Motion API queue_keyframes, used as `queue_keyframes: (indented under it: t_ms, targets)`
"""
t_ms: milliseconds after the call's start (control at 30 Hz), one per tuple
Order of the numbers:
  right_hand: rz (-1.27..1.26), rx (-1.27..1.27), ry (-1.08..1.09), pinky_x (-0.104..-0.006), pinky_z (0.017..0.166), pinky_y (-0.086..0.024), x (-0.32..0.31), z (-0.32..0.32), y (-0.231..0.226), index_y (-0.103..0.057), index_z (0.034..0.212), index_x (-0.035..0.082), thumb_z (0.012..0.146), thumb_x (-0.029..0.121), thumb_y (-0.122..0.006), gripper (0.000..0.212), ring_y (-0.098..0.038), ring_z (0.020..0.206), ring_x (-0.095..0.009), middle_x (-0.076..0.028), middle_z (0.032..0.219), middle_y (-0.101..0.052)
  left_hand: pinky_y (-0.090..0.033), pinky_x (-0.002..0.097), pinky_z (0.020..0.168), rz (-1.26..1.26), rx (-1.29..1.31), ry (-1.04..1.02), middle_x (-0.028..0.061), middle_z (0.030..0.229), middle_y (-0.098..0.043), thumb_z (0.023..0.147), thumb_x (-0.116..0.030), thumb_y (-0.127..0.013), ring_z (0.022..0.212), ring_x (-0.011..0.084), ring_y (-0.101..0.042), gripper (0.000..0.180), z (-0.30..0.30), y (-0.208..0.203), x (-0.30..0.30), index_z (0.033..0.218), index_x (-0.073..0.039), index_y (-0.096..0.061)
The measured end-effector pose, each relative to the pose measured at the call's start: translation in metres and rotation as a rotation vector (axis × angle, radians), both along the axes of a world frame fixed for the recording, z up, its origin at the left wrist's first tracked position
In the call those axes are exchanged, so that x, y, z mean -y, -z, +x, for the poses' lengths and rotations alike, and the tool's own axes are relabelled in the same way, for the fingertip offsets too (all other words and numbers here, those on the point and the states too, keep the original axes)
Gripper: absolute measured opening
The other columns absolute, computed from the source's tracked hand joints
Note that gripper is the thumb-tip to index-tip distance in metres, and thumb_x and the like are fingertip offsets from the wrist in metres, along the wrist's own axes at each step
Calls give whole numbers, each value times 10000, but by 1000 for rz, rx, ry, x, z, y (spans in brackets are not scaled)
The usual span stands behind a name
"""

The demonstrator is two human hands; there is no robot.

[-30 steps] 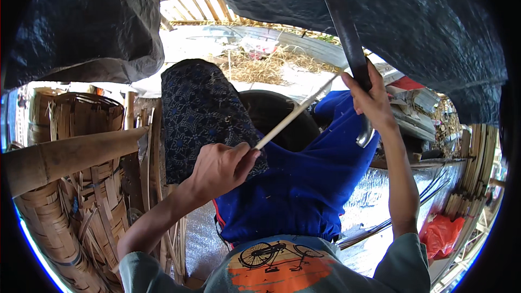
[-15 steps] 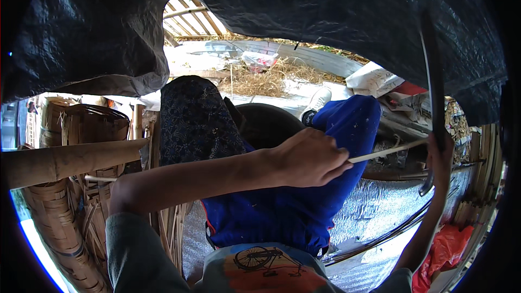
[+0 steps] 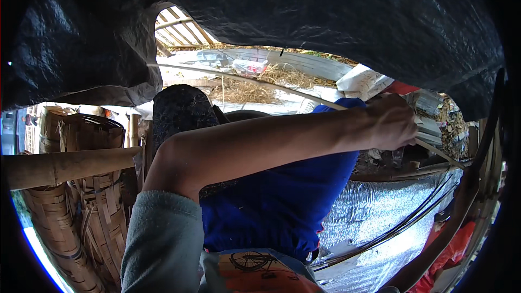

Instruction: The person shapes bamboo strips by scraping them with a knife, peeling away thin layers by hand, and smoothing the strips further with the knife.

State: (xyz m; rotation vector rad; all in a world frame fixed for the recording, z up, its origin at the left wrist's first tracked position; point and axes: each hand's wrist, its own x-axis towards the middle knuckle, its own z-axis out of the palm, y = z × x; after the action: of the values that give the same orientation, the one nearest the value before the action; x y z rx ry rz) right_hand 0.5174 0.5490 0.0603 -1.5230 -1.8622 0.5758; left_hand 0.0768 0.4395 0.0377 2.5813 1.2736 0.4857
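My left arm reaches across my lap to the right. Its fist, my left hand, is closed round a thin, pale bamboo strip. One length of the strip runs up and left past my knees. On the other side it slopes down toward my right hand, which is in shadow at the far right. That hand grips a long, dark, curved knife with the blade pointing up. The strip's end meets the right hand near the knife; the exact contact is too dark to make out.
Woven bamboo baskets and a thick bamboo pole stand at the left. A black tarp hangs overhead. Dark thin strips lie on the silvery sheet at right, near a red plastic bag.
My left hand has moved right and up along with the strip, whose free end now sweeps across above my knees. My right hand and the knife have shifted farther right and a little down.
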Motion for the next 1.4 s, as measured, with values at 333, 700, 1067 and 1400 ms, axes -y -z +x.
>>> queue_keyframes:
  t_ms: [333,700,1067,1400]
  targets:
    - [287,338,36,-410,585,-477,85,-233,48,-612,941,-14,882,324,-673,349,-628,594,-224,-88,726,-646,-462,284,685,-592,970,-976,49,800,-642,923,-266,-612,663,117,-568,218,-13,79,143,873,-54,-630]
    - [273,327,-164,-436,568,-508,127,-368,72,-586,950,-23,872,217,-652,260,-659,705,-396,-217,797,-655,-328,387,1028,-1052,2334,-508,84,1316,-528,1013,-463,-336,1202,176,-477,513,17,133,81,1329,-80,-464]
    - [177,60,-398,-424,638,-510,172,-383,41,-518,1126,-7,867,153,-668,340,-678,704,-353,-153,767,-653,-489,302,739,-779,2694,-534,16,845,-608,1031,-351,-365,807,129,-582,313,-14,112,59,1010,-100,-551]
    - [-365,-438,-450,-204,376,-303,204,-316,-51,-392,1310,7,920,145,-615,470,-382,437,-36,3,663,-470,-372,285,634,-834,2529,-511,-36,734,-611,976,-251,-539,598,77,-442,175,-115,85,124,832,-153,-563]
